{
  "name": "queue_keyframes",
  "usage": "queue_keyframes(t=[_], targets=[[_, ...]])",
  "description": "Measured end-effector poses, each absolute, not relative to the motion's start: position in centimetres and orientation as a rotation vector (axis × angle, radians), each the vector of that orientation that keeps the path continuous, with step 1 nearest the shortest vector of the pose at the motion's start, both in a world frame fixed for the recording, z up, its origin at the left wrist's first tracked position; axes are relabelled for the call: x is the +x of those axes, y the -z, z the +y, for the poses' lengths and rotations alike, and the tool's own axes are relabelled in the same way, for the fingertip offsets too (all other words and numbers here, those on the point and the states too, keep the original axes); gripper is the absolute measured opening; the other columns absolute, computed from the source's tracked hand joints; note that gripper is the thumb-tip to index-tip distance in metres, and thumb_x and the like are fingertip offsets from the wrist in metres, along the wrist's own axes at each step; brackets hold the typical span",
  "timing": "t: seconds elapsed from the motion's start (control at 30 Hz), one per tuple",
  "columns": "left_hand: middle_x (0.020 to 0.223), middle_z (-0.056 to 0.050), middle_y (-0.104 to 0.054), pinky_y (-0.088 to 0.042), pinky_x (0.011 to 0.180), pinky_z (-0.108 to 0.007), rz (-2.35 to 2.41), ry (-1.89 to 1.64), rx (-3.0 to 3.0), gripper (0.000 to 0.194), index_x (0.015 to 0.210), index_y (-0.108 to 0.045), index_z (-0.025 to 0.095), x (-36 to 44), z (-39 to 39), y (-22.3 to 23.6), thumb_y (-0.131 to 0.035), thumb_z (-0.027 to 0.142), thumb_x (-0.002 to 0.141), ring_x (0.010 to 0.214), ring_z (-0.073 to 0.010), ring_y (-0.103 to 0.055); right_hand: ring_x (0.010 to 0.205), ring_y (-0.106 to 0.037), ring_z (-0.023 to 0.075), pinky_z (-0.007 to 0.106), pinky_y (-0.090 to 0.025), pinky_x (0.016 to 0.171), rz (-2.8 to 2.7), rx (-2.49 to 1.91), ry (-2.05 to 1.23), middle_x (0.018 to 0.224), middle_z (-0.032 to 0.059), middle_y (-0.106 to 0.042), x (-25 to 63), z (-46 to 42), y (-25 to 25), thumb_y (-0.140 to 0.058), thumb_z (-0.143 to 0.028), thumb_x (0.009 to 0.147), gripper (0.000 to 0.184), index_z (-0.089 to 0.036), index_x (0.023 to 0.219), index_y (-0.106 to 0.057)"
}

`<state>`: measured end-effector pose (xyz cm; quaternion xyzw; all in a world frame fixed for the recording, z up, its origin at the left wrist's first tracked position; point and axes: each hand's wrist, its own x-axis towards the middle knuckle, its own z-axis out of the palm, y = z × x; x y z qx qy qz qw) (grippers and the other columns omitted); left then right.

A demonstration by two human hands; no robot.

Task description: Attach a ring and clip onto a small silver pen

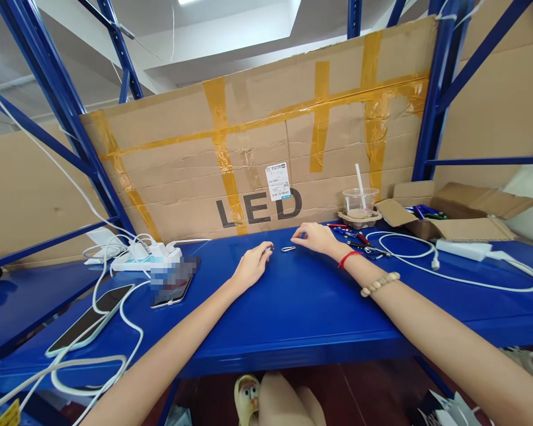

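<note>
My left hand is closed around a small shiny metal piece, mostly covered by the fingers; its kind is unclear. Just to the right, a small silver carabiner-like clip lies flat on the blue shelf top, between my two hands and apart from both. Beyond it, my right hand hovers low with thumb and forefinger drawn together. Whether anything is in that pinch is too small to tell. Behind the right wrist lie several red, blue and dark small items with metal clips.
On the left are a white power strip, tangled white cables and two phones. A plastic cup with a straw, an open cardboard box and a white charger stand right. A taped cardboard sheet closes the back.
</note>
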<state>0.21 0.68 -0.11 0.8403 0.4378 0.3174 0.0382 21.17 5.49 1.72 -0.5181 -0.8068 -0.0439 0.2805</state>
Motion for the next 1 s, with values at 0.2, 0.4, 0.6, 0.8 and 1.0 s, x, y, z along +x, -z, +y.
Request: queue_keyframes(t=[0.2,0.4,0.6,0.8,1.0], targets=[[0.069,0.002,-0.055,-0.040,0.063,-0.022,1.409,-0.928,2.559,0.021,0.097,-0.046,0.023,0.2,0.5,0.1,-0.028,0.027,0.086,0.063,-0.0112,-0.054,0.080,-0.056,0.0145,0.021,-0.036,0.062,-2.423,-1.173,0.107,0.087,0.0006,-0.063,20.8,5.8,-0.9,-0.052,-0.033,0.075,0.018,-0.026,0.082,-0.067],[0.069,0.003,-0.052,-0.040,0.065,-0.022,1.386,-0.856,2.562,0.021,0.098,-0.041,0.023,0.2,0.4,-0.1,-0.024,0.026,0.086,0.064,-0.0108,-0.052,0.073,-0.055,0.0139,0.021,-0.037,0.057,-2.435,-1.258,-0.020,0.085,0.0030,-0.060,20.1,5.6,-0.4,-0.054,-0.031,0.073,0.016,-0.023,0.081,-0.066],[0.075,0.003,-0.054,-0.040,0.066,-0.022,1.303,-0.815,2.587,0.022,0.098,-0.040,0.024,0.0,0.4,0.0,-0.021,0.026,0.087,0.067,-0.0109,-0.051,0.075,-0.055,0.0150,0.023,-0.040,0.063,-2.443,-1.161,-0.071,0.088,0.0045,-0.059,19.0,5.5,0.2,-0.051,-0.036,0.075,0.021,-0.021,0.076,-0.065],[0.096,0.001,-0.055,-0.039,0.076,-0.025,1.262,-0.823,2.587,0.023,0.100,-0.041,0.025,0.1,0.4,0.0,-0.022,0.027,0.087,0.083,-0.0130,-0.053,0.073,-0.057,0.0151,0.023,-0.039,0.064,-2.454,-1.076,-0.108,0.080,0.0027,-0.063,18.6,5.0,-0.2,-0.048,-0.034,0.077,0.019,-0.021,0.079,-0.062],[0.095,0.000,-0.056,-0.040,0.074,-0.027,1.230,-0.780,2.631,0.024,0.102,-0.040,0.026,0.0,0.4,0.0,-0.022,0.030,0.087,0.082,-0.0148,-0.055,0.073,-0.057,0.0143,0.024,-0.039,0.064,-2.416,-0.997,-0.216,0.080,0.0022,-0.064,18.7,5.2,0.1,-0.047,-0.031,0.078,0.018,-0.020,0.079,-0.061]])
